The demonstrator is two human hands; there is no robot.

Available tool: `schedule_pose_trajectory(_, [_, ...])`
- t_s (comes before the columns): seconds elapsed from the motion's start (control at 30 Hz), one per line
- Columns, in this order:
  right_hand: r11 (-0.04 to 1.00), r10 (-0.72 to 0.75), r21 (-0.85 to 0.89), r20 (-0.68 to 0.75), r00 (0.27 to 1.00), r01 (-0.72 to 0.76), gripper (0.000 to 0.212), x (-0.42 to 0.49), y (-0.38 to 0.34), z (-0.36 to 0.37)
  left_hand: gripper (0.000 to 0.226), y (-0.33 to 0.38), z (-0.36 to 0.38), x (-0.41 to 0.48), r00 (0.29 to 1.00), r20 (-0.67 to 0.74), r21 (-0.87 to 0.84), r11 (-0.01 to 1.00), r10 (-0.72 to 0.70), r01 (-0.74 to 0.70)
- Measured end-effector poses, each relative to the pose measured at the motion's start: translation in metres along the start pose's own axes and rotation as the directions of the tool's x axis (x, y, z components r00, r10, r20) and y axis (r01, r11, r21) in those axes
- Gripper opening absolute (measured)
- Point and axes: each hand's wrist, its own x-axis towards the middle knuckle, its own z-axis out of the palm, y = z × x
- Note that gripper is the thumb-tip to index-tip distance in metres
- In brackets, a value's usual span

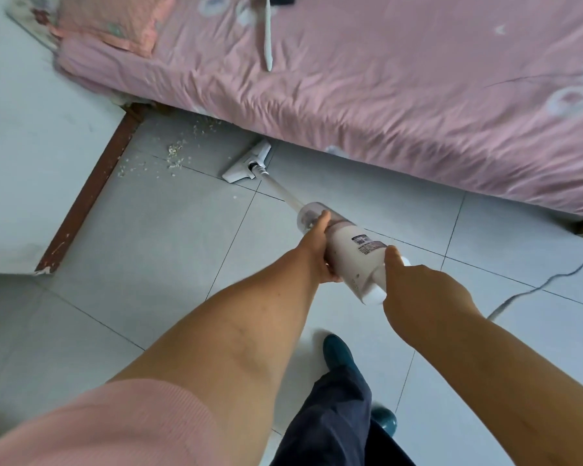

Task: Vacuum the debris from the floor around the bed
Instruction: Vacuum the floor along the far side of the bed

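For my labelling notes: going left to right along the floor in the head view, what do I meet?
Skirting → debris → vacuum head → left hand → right hand → cable. Both hands hold the vacuum.

Pink flowered bedsheet [401, 79], white vacuum [350, 257], grey tiles [148, 250]

We see one wide view from head height, tilted forward and down: the vacuum [350, 260] close beneath us, floor [182, 247] and bed [384, 95] edge ahead.
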Motion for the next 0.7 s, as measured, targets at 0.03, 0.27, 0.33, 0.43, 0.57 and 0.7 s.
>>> schedule_pose_trajectory(0.03, [1.0, 0.015, 0.014, -0.003, 1.0, -0.015, 0.077, 0.0, 0.0, 0.006, 0.069, -0.003, -0.001, 0.004, 1.0, -0.001, -0.019, 1.0, 0.007, -0.007])
schedule_pose_trajectory(0.27, [0.996, 0.053, 0.075, -0.046, 0.998, -0.05, 0.076, 0.004, -0.006, 0.053, 0.05, -0.019, -0.009, 0.03, 1.0, 0.005, 0.109, 0.994, 0.002, -0.003])
schedule_pose_trajectory(0.33, [0.995, 0.075, 0.077, -0.056, 0.996, -0.071, 0.077, 0.014, -0.015, 0.067, 0.049, -0.016, -0.018, 0.041, 1.0, -0.001, 0.118, 0.993, 0.004, -0.004])
schedule_pose_trajectory(0.43, [0.988, 0.122, 0.104, -0.073, 0.99, -0.114, 0.078, 0.033, -0.038, 0.078, 0.052, -0.002, -0.034, 0.056, 1.0, -0.001, 0.123, 0.992, 0.006, -0.006])
schedule_pose_trajectory(0.57, [0.976, 0.179, 0.144, -0.105, 0.978, -0.163, 0.078, 0.067, -0.077, 0.082, 0.061, 0.031, -0.065, 0.079, 0.999, -0.001, 0.16, 0.986, 0.05, -0.049])
schedule_pose_trajectory(0.7, [0.964, 0.215, 0.185, -0.115, 0.97, -0.192, 0.08, 0.108, -0.12, 0.089, 0.063, 0.067, -0.102, 0.112, 0.998, 0.0, 0.187, 0.98, 0.069, -0.067])
